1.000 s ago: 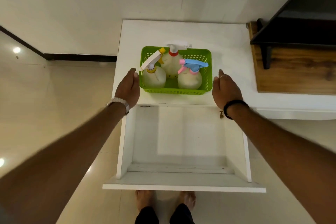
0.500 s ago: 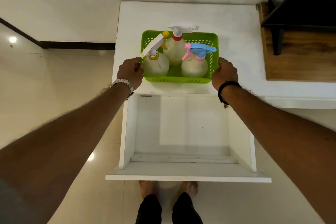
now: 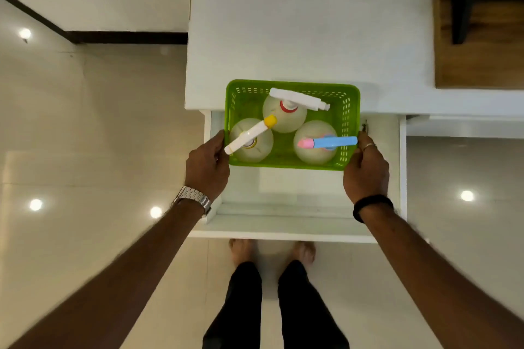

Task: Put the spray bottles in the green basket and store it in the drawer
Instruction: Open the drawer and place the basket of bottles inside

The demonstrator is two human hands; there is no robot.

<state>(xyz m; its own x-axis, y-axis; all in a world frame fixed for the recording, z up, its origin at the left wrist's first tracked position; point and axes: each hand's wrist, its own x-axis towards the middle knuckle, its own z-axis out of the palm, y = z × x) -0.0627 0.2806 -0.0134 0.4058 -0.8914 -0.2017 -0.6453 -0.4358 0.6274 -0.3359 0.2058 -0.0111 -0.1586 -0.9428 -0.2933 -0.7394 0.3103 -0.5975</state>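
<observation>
Counter [image 3: 309, 22]: white, standing behind the open drawer [image 3: 283, 225]. Green basket [image 3: 348, 110]: hanging over the drawer mouth, carrying three spray bottles [image 3: 285, 116]. Left hand [image 3: 208, 166], right hand [image 3: 365, 170]: gripping opposite rims. Step: storing; next, lowering level inside.

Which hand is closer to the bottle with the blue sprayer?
Right. The right hand grips the basket beside the blue-sprayer bottle; the left hand holds the opposite side.
</observation>
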